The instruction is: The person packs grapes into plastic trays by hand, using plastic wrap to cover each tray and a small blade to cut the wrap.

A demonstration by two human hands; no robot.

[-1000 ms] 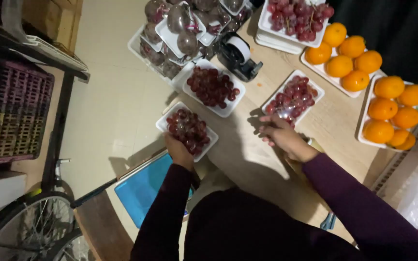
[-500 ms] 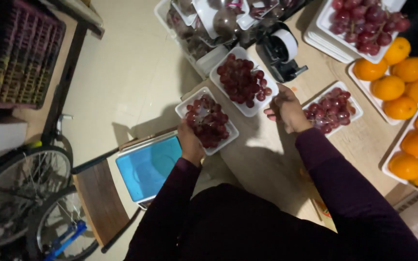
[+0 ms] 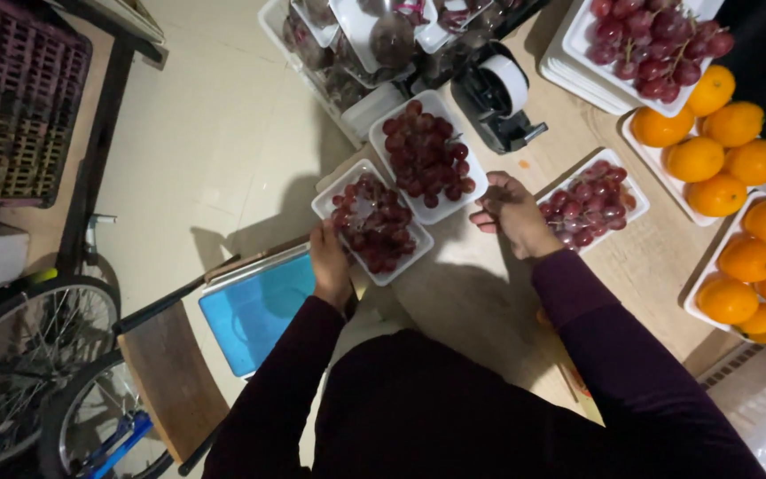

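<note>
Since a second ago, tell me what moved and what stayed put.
The right hand left the tray of grapes on the right and swung left, now resting beside the middle tray of grapes. The left hand kept its hold on the edge of the nearest tray of grapes. The oranges and tape dispenser stayed put.

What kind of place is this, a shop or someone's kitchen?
Probably a small fruit-packing spot or stall: white trays of red grapes, trays of oranges, a tape dispenser and a blue-topped scale crowd the wooden table.

White trays of red grapes [image 3: 372,222] and oranges [image 3: 749,266] on the table.
</note>
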